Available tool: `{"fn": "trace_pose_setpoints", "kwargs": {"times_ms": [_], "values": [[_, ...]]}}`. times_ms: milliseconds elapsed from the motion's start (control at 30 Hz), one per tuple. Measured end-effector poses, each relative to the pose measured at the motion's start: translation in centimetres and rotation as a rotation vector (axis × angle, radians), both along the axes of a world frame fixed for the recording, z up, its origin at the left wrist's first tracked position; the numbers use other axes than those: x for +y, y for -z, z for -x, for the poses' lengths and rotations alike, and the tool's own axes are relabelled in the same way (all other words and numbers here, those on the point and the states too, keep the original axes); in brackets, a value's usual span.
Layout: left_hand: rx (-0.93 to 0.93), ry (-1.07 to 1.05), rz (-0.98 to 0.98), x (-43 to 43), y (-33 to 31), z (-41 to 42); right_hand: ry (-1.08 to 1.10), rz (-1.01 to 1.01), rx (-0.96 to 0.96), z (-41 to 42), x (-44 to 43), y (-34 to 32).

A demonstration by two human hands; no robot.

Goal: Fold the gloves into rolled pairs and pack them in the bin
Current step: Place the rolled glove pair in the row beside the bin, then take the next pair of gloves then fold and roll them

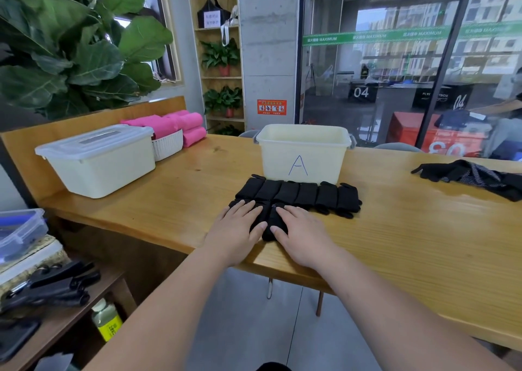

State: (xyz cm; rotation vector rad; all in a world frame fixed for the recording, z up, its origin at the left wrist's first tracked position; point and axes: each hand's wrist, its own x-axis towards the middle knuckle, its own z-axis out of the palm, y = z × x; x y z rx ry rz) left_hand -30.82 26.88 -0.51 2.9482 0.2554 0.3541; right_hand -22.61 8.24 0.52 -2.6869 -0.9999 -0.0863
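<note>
1. Nearest the lens, two bare forearms reach up to the near edge of the wooden table [169,201].
2. At far left, off the table, a clear container with a blue lid [19,229] sits above a low shelf bearing black clips [48,288] and a yellow-green bottle [107,321].
3. On the table's left end stands a cream lidded box [96,161]. Just behind it is a white basket [168,144] with rolled pink towels [183,124], under a large leafy plant [70,45].
4. The left grip [237,229] lies flat, fingers straight, pressing down on the left side of a black glove pair [270,213] near the table's front edge.
5. The right grip [299,235] lies flat in the same way, fingers straight, on the right side of that pair. The two thumbs nearly meet over the dark cloth.
6. Just beyond the fingertips, a row of rolled glove pairs [299,194] lies side by side, touching one another.
7. Directly behind the row stands the open cream bin [324,158], marked with a blue letter A on its front wall. What lies inside cannot be seen.
8. Well apart, at the table's right end, lies a loose heap of unfolded black gloves [466,177].
</note>
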Motion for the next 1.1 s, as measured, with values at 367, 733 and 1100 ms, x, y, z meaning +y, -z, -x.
{"fn": "trace_pose_setpoints", "kwargs": {"times_ms": [367,733,1100], "values": [[0.005,0.016,0.017,-0.3,-1.8,0.0,-0.021,-0.060,0.026,-0.6,-1.0,-1.6],[-0.013,0.111,-0.016,-5.9,-3.7,-1.9,0.024,-0.064,-0.006,-2.3,-9.3,-4.3],[-0.024,0.352,-0.064,-19.1,-4.5,-7.3,0.238,-0.052,-0.012,-4.4,-23.6,-4.4]]}}
